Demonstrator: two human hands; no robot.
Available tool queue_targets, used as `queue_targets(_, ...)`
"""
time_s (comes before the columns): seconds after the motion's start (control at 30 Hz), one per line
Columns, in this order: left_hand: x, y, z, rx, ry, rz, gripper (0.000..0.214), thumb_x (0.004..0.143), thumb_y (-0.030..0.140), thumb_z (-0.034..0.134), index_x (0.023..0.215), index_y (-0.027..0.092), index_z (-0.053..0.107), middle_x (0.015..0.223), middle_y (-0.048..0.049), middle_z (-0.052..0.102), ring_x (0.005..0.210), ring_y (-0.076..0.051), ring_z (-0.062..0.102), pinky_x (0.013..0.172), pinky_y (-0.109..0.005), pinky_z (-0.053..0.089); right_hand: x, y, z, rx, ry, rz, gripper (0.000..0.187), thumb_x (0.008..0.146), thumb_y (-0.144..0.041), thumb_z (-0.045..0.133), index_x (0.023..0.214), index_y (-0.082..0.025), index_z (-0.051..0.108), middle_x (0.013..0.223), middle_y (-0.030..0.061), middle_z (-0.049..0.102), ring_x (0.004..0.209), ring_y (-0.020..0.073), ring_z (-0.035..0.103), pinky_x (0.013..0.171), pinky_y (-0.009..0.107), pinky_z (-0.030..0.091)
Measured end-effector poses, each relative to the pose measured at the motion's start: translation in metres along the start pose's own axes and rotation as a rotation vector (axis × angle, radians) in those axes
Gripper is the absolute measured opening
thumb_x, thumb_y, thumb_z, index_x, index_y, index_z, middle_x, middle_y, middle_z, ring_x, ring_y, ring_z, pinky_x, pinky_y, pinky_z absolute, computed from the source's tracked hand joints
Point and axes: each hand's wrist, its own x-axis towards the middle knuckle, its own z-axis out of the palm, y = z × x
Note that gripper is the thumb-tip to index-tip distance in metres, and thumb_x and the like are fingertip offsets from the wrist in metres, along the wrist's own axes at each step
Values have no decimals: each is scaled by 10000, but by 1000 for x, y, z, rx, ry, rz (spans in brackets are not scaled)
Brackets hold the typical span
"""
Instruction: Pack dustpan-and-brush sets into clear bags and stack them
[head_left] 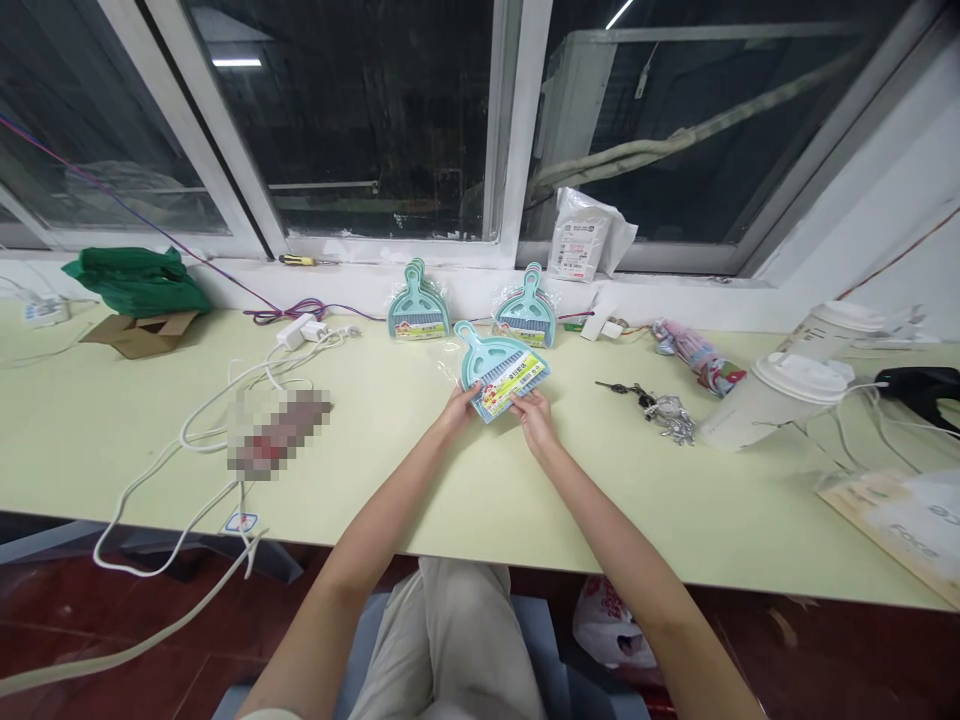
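A teal mini dustpan-and-brush set [501, 372] in clear wrapping with a yellow label lies on the pale green table [390, 470] in front of me. My left hand [457, 406] grips its near left edge. My right hand [532, 412] pinches its near right edge. Two stacks of the same sets lean against the wall behind: one stack [418, 304] on the left, the other stack [526, 312] on the right.
White cables [225, 400] and a charger lie at left, with a cardboard box [140, 332] and green bag [136, 280] beyond. At right are keys [660, 408], a folded umbrella [697, 358], lidded cups [780, 392] and a paper bag [900, 520]. A white pouch [586, 236] stands on the sill.
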Motion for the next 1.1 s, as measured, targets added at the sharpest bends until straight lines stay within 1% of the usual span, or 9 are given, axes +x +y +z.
queue_targets(0.1, -1, -6, 9, 2, -87, -15, 633, 637, 481, 817, 1156, 217, 568, 1222, -104, 645, 1189, -310, 578, 1063, -513, 401, 2, -1, -1, 25, 39, -8, 410, 568, -199, 784, 913, -223, 564, 866, -21, 721, 789, 132, 695, 670, 207, 568)
queue_targets(0.17, -2, -10, 16, 19, -92, 31, 656, 648, 472, 813, 1194, 227, 545, 1241, -102, 632, 1213, -308, 559, 1063, -511, 395, 3, -3, -1, 34, 63, -11, 398, 578, -181, 767, 914, -228, 558, 865, -32, 720, 783, 120, 693, 660, 191, 561)
queue_targets(0.3, -1, -12, 21, 117, 58, 182, 701, 602, 396, 849, 1205, 226, 534, 1200, -88, 641, 1207, -310, 550, 1041, -491, 407, 6, -4, -1, 16, 76, 56, 379, 588, -116, 730, 895, -234, 543, 793, -51, 719, 723, 115, 693, 608, 177, 550)
queue_targets(0.47, 1, -15, 13, 234, 168, 205, 722, 585, 418, 848, 1186, 171, 533, 1107, -101, 651, 1109, -295, 586, 980, -455, 439, 13, -9, -3, 65, 98, 172, 209, 698, -168, 701, 862, -221, 583, 816, -21, 741, 724, 144, 714, 644, 239, 587)
queue_targets(0.57, -1, -16, 16, 264, 121, 233, 768, 589, 428, 848, 1231, 188, 501, 1174, -105, 622, 1157, -278, 558, 1013, -436, 410, 16, -15, -7, 111, 185, 164, 153, 726, -158, 702, 844, -214, 623, 797, -12, 745, 780, 149, 721, 690, 236, 593)
queue_targets(0.7, -8, -15, 26, 240, 73, 276, 760, 616, 444, 839, 1247, 215, 483, 1267, -115, 580, 1232, -292, 508, 1050, -431, 380, 15, -15, -10, 112, 194, 151, 206, 671, -112, 743, 822, -205, 637, 799, -2, 746, 796, 155, 720, 693, 227, 594)
queue_targets(0.9, -10, -20, 27, 229, 15, 230, 823, 597, 427, 859, 1272, 225, 432, 1281, -116, 577, 1198, -301, 534, 1026, -462, 409, 7, -6, -8, 120, 279, 2, 214, 684, -263, 768, 827, -196, 624, 849, 26, 747, 850, 184, 720, 713, 267, 604)
queue_targets(0.97, -6, -23, 23, 239, 54, 212, 825, 600, 433, 853, 1274, 225, 424, 1269, -115, 582, 1191, -294, 537, 1028, -462, 408, 8, -7, -8, 106, 259, 10, 226, 681, -283, 774, 825, -197, 622, 843, 29, 745, 836, 183, 720, 710, 267, 605)
queue_targets(1.1, -2, -20, 16, 253, 116, 227, 863, 595, 431, 848, 1305, 216, 407, 1292, -126, 563, 1209, -292, 522, 1036, -454, 403, 13, -11, -9, 38, 116, 89, 257, 638, -238, 801, 818, -210, 620, 826, 11, 740, 790, 161, 715, 657, 237, 597)
